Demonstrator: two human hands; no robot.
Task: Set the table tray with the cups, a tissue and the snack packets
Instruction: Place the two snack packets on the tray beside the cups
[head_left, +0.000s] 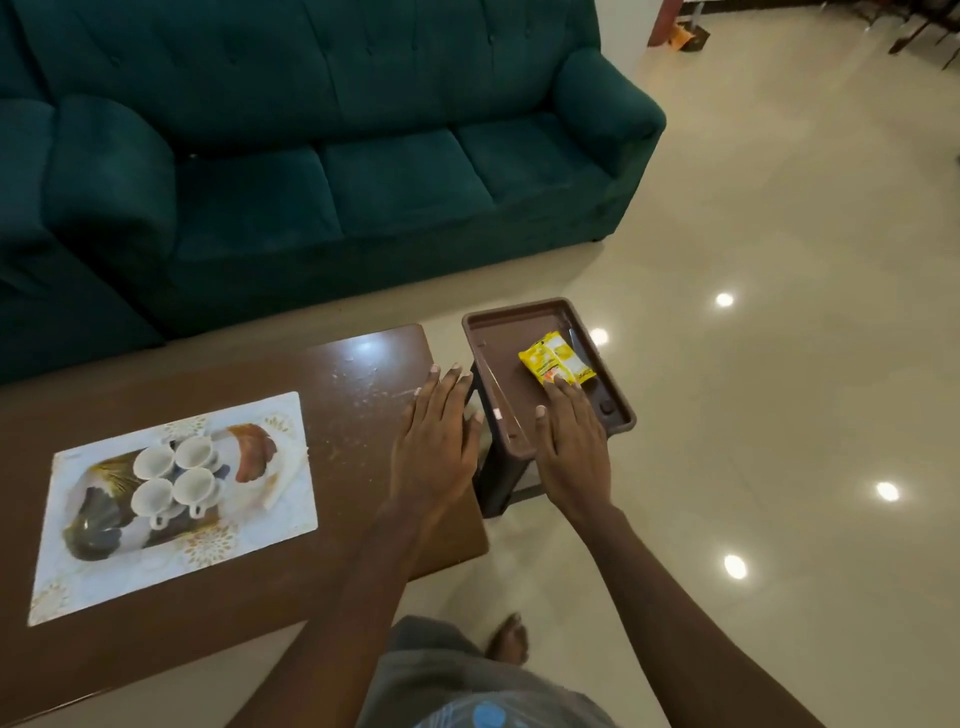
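Your right hand (571, 447) lies flat and open over the brown table tray (498, 343). Its fingertips just touch the near edge of the yellow snack packets (558, 364), and it grips nothing. Your left hand (436, 431) is also flat, fingers straight and empty, over the right end of the table (353, 374). The four white cups (174, 478) sit clustered on the patterned mat (171, 561) on the table's left half, well apart from the tray. A pale folded thing beside them may be the tissue, but you can't count on that from here.

The tray stands on its own narrow stand just beside the table, with a gap between them. If you press on its near rim it could tip or slide, and the packets would drop to the glossy floor (753, 415). The cups are packed close together, so lifting one carelessly may knock its neighbours.

The tray's left and far parts are bare, which leaves room for the cups there. The table between the mat and your left hand gives you an open path.
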